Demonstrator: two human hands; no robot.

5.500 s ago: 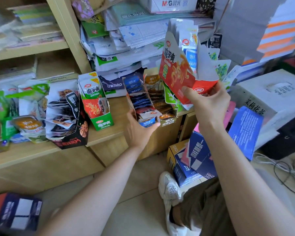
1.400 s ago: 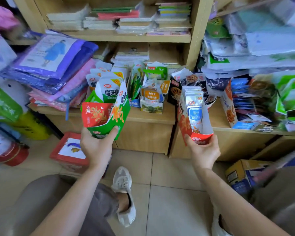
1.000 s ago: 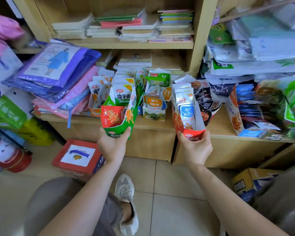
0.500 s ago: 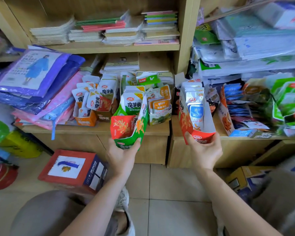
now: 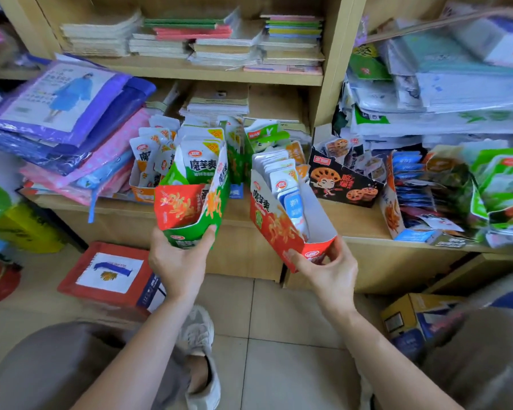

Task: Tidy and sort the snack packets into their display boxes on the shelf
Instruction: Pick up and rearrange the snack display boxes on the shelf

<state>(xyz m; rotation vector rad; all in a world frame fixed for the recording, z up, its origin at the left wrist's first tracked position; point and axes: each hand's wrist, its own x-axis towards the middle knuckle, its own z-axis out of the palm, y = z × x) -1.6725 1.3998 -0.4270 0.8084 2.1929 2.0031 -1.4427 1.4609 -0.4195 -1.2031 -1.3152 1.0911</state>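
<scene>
My left hand (image 5: 179, 260) grips the bottom of a green and red display box (image 5: 194, 202) filled with white and green snack packets (image 5: 200, 167). My right hand (image 5: 328, 269) holds the front end of a red display box (image 5: 274, 224) with white and blue packets (image 5: 289, 195) stacked in it, tilted to the right. Both boxes hang in front of the low wooden shelf (image 5: 240, 211). On the shelf behind stand an orange box of packets (image 5: 147, 170), a black display box (image 5: 342, 180) and an open box of blue packets (image 5: 409, 196).
Folded purple and pink plastic packages (image 5: 62, 122) pile up at the left of the shelf. Notebooks (image 5: 219, 39) fill the upper shelf. Green loose packets (image 5: 501, 184) crowd the far right. On the tiled floor lie a red box (image 5: 110, 275) and a yellow carton (image 5: 412, 321); my shoe (image 5: 199, 335) is between.
Both boxes have dropped slightly and come nearer to me. The red box in my right hand has tilted over to the right. My grips on both are unchanged.
</scene>
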